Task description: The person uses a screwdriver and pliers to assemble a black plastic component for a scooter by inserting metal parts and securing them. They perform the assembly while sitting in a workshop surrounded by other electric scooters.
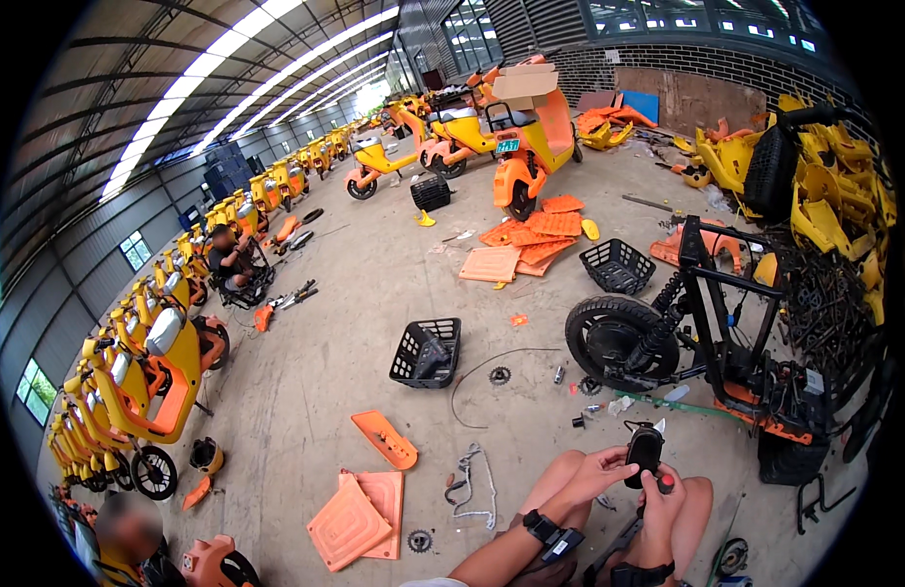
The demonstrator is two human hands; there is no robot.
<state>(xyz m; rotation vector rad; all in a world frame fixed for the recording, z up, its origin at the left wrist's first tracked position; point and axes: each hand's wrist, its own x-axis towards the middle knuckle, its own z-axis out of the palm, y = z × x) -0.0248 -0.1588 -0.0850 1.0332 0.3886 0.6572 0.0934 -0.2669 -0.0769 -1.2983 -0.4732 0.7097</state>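
Observation:
Both my hands come together over my bent knees at the lower right. My left hand (606, 474) has its fingers closed on the side of a black oval scooter part (645, 446), whose exact kind I cannot make out. Below it, my right hand (662, 506) is closed, its thumb against the part's lower end. A red-ended tool (666, 482) shows in the right fist. A pale pointed tip (660, 427) sticks up beside the top of the part; whether it belongs to the tool is unclear. Each wrist wears a dark strap.
A stripped scooter frame (695, 313) with its wheel stands ahead right. Black baskets (425, 352), orange panels (350, 519), a chain (489, 479) and sprockets lie on the floor. Yellow scooters (159, 382) line the left; a person (235, 262) sits there, another is at lower left.

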